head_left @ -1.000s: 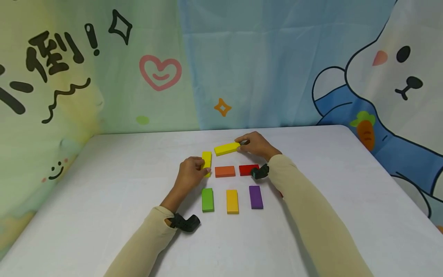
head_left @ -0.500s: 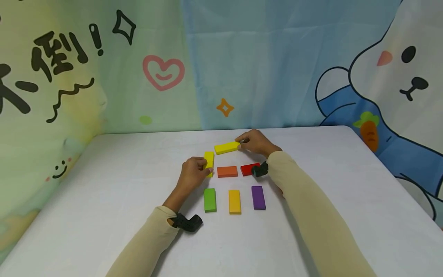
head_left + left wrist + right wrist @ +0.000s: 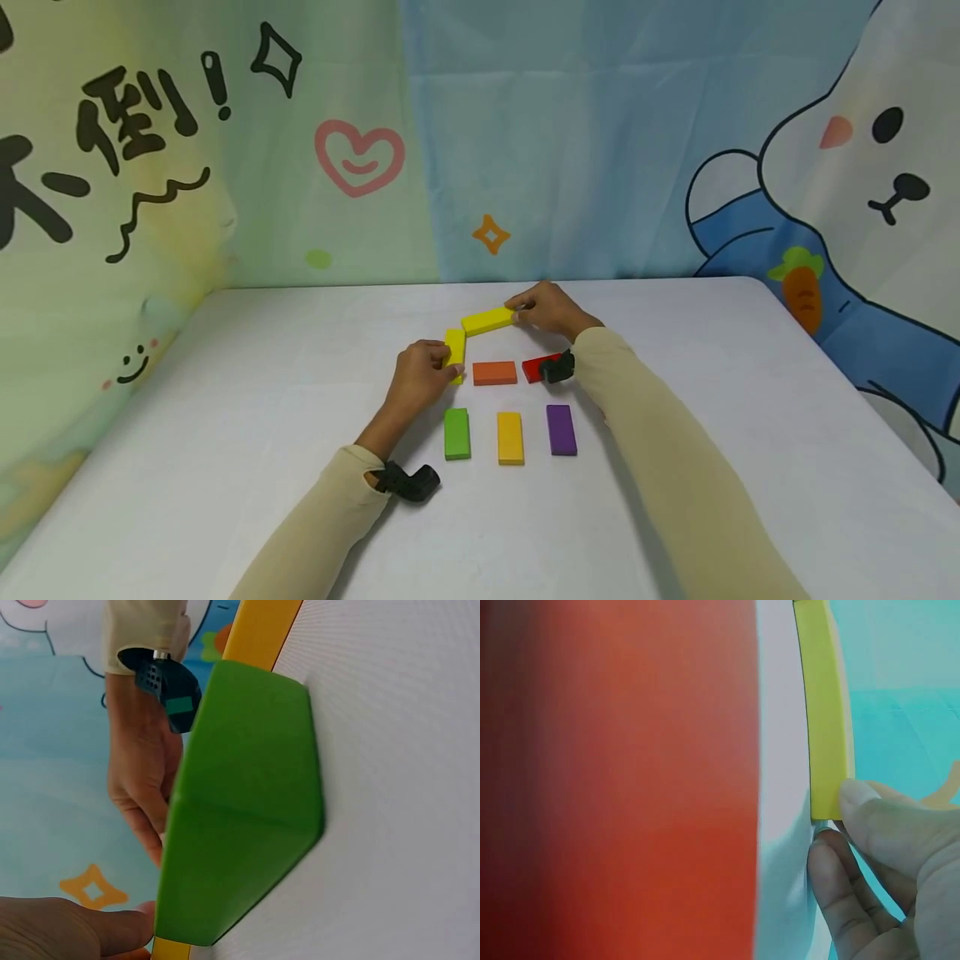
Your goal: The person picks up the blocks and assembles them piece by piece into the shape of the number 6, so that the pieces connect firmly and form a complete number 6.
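While left hand (image 3: 420,373) grips near yellow block (image 3: 455,339), right hand (image 3: 551,310) pinches far yellow block (image 3: 486,322) beyond orange block (image 3: 495,373), closing the corner!

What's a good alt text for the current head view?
A left hand holds one yellow block and a right hand another on a white table; nearer than the second lie an orange and a red block, then a row of green, amber and purple blocks.

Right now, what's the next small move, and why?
Perhaps the right hand should swing its end of the far yellow block slightly nearer: that block slants, its right end farther off, while the orange block lies straighter across, and the left hand holds the neighbouring yellow block.
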`<state>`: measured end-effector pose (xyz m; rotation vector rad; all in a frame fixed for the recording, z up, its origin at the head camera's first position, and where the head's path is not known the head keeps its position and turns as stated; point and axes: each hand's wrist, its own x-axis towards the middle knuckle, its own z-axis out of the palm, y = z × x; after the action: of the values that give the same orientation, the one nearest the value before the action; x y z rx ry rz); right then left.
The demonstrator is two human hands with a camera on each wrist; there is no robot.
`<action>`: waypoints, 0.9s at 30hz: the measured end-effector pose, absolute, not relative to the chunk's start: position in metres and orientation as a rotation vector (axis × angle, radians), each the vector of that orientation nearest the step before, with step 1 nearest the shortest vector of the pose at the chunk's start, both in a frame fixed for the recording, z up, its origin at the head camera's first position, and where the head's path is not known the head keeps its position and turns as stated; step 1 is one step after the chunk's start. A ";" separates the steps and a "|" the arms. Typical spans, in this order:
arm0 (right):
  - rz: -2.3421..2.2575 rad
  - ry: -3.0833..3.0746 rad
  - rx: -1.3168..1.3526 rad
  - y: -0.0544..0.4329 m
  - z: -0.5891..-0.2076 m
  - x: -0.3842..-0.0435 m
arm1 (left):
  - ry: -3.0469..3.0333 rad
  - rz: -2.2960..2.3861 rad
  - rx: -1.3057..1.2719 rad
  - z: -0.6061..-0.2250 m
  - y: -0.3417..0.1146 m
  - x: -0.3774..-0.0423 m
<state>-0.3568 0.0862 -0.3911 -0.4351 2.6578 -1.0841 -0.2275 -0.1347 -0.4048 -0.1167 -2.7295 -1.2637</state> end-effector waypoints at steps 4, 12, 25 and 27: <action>-1.077 2.666 -0.430 0.083 -0.392 -0.357 | -2.726 -1.260 -0.113 -0.405 -0.136 -0.227; -1.111 2.713 -0.396 0.082 -0.394 -0.356 | -2.723 -1.270 -0.157 -0.406 -0.134 -0.228; -1.336 2.655 -0.282 0.076 -0.403 -0.357 | -2.730 -1.276 -0.123 -0.406 -0.134 -0.228; -1.344 2.662 -0.281 0.075 -0.404 -0.357 | -2.734 -1.275 -0.122 -0.406 -0.135 -0.228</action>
<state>-0.3574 0.0752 -0.4035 -0.2806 2.6622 -1.3436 -0.2281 -0.1345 -0.4063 -0.1224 -2.7338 -1.2749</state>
